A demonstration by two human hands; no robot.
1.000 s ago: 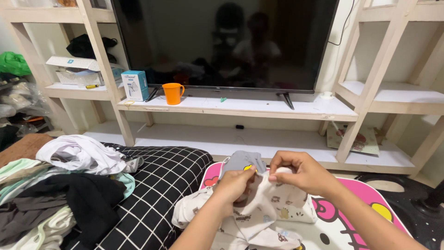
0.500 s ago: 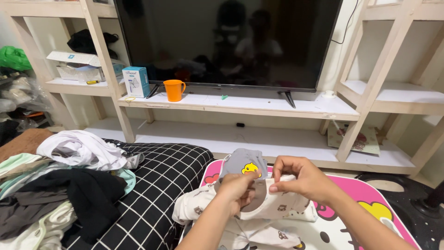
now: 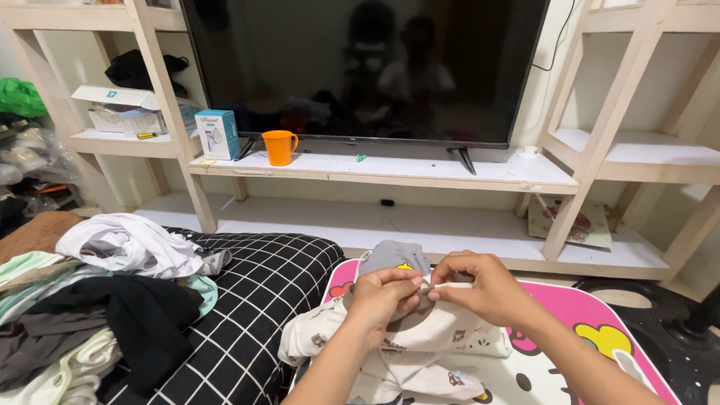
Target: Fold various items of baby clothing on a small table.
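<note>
Hands [image 3: 431,292] lower on garment [image 3: 420,337] now.

- We see our two arms come into view from the bottom edge, both bare from the forearm down, with no sleeve reaching the wrist.
- Our left hand [image 3: 382,296] wears no glove, ring or band that we can make out.
- Our right hand [image 3: 480,289] is likewise bare; its wrist carries no watch or bracelet.
- Our fingers [image 3: 450,268] show short, unpainted nails.
- Nothing more of our body or clothing shows in the head view.
</note>
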